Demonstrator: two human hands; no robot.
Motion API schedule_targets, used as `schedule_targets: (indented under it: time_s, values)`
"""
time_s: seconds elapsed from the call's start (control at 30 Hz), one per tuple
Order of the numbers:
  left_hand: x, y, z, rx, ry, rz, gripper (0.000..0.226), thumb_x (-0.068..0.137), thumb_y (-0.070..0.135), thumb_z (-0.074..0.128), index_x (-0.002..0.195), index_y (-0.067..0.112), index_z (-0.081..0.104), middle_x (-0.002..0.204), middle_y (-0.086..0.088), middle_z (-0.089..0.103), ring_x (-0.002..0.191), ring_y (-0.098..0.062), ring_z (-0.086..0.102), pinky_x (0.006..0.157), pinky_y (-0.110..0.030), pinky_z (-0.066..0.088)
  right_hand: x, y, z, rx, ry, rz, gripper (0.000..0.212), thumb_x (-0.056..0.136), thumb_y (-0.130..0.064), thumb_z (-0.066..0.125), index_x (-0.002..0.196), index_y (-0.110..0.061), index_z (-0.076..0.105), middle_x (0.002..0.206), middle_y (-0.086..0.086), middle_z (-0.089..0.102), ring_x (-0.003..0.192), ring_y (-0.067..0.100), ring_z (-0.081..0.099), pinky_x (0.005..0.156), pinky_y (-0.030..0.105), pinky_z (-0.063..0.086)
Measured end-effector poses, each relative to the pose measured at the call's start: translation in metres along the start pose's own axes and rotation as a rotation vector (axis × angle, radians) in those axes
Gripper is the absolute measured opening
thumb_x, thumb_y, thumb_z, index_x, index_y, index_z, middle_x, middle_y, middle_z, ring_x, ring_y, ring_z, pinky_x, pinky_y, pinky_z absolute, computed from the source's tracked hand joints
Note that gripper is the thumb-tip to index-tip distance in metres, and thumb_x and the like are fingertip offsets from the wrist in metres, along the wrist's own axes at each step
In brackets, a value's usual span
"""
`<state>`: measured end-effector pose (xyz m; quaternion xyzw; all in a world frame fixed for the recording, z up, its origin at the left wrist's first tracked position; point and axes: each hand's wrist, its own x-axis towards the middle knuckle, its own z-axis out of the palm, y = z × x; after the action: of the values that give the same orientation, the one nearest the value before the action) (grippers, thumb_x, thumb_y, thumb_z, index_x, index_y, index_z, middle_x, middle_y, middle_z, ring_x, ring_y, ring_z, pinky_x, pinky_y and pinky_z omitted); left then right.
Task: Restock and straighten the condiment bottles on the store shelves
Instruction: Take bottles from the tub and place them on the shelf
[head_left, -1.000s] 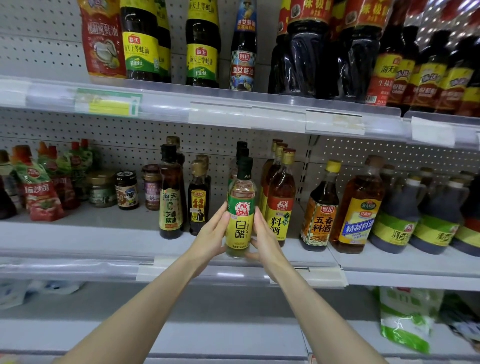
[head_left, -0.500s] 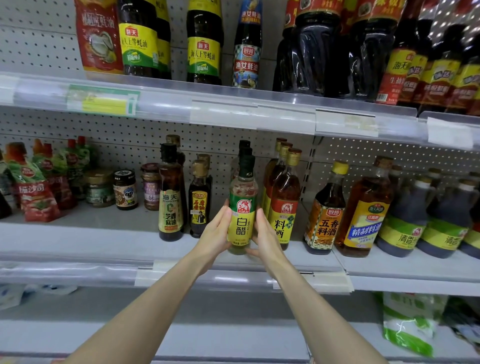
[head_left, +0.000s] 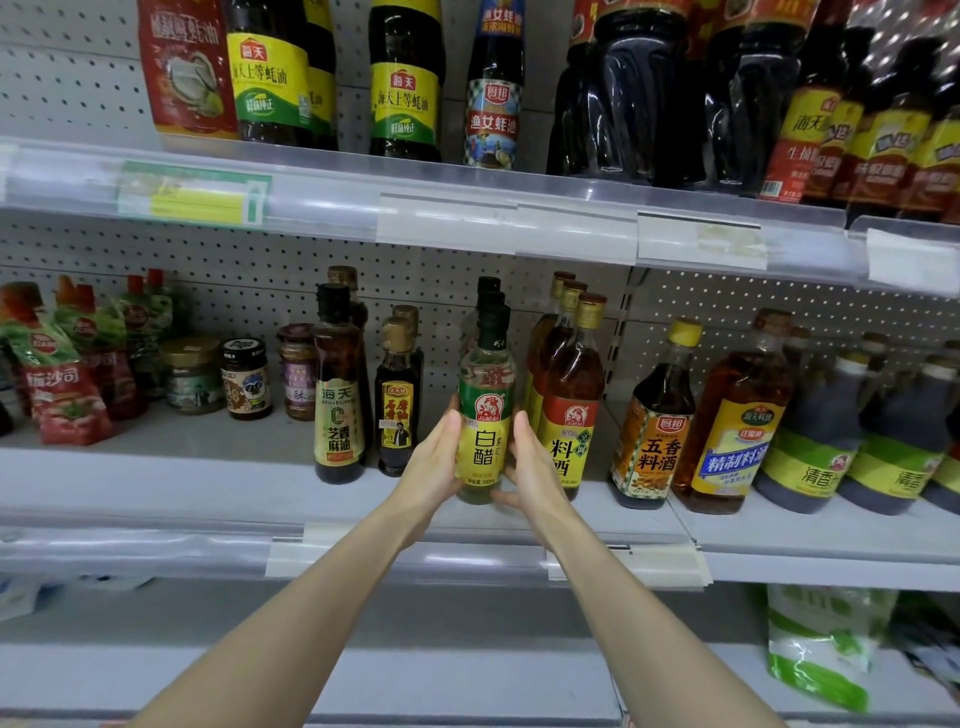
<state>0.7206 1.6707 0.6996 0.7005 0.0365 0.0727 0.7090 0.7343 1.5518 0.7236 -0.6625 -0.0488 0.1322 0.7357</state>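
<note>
One view, head camera. One white vinegar bottle (head_left: 485, 415), clear glass with a green-and-yellow label: upright, long axis vertical, dark cap up, label facing the camera.

- **Location:** front of the middle shelf (head_left: 156, 483), heading a row of like dark-capped bottles (head_left: 488, 291) behind it. Whether its base rests on the shelf cannot be told.
- **Left hand** (head_left: 434, 462): clasps the bottle's left side, thumb up along the label, fingers hidden behind.
- **Right hand** (head_left: 535, 462): clasps the right side, thumb across the front near the base.
- **Neighbours:** a small dark bottle with gold cap (head_left: 397, 410) just beside the left hand, then a tall sesame oil bottle (head_left: 337, 405). Cooking wine bottles (head_left: 571, 415), a row of three, stand just beside the right hand.
- **Surface:** grey shelf, white pegboard back (head_left: 234, 249), clear price rail (head_left: 130, 545) along the front edge. The upper shelf (head_left: 467, 208) sits above the caps and carries dark sauce bottles (head_left: 623, 93).
- **Open room:** a bare shelf strip in front of the jars (head_left: 244, 379) at left. The narrow gaps either side of the held bottle are both filled by the hands.
</note>
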Motion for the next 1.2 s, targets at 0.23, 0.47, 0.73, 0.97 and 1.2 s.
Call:
schedule_targets:
  time_s: [0.23,0.47,0.73,0.97,1.2]
  values:
    - [0.002,0.001,0.001,-0.021,-0.005,0.009,0.028,0.099,0.054,0.026,0.124,0.056,0.038,0.118,0.014,0.058,0.112,-0.006,0.052,0.097,-0.034,0.043,0.002,0.003,0.000,-0.037,0.006,-0.027,0.023,0.103,-0.047,0.027,0.114,-0.036,0.044,0.104,-0.007,0.053,0.083,0.002,0.053,0.079,0.031,0.047]
    - [0.005,0.000,0.001,-0.032,-0.007,0.002,0.042,0.100,0.053,0.025,0.138,0.044,0.038,0.125,0.007,0.057,0.115,-0.010,0.051,0.102,-0.037,0.040,0.003,0.002,0.001,-0.053,0.020,-0.033,0.022,0.103,-0.047,0.027,0.114,-0.037,0.043,0.107,-0.006,0.053,0.095,0.010,0.052,0.084,0.034,0.046]
    - [0.007,0.000,0.001,-0.026,-0.002,-0.005,0.043,0.100,0.053,0.025,0.137,0.039,0.041,0.122,0.006,0.057,0.114,-0.011,0.052,0.101,-0.035,0.040,0.007,0.002,0.001,-0.039,0.036,-0.011,0.022,0.103,-0.046,0.028,0.114,-0.034,0.043,0.111,-0.003,0.051,0.118,0.020,0.052,0.092,0.039,0.044]
    - [0.007,-0.002,0.000,0.014,0.009,0.013,0.048,0.097,0.059,0.025,0.138,0.042,0.042,0.131,0.003,0.059,0.122,-0.014,0.053,0.109,-0.046,0.039,0.009,0.005,-0.001,-0.042,0.006,-0.033,0.022,0.103,-0.046,0.027,0.110,-0.036,0.045,0.095,-0.013,0.055,0.083,0.001,0.055,0.084,0.033,0.046]
    - [0.005,0.000,0.000,0.013,-0.001,0.011,0.048,0.098,0.058,0.025,0.140,0.041,0.040,0.131,0.003,0.059,0.121,-0.013,0.053,0.108,-0.043,0.040,0.011,0.007,-0.002,-0.033,-0.001,-0.042,0.022,0.104,-0.044,0.027,0.113,-0.033,0.044,0.092,-0.013,0.054,0.080,0.000,0.054,0.084,0.032,0.045]
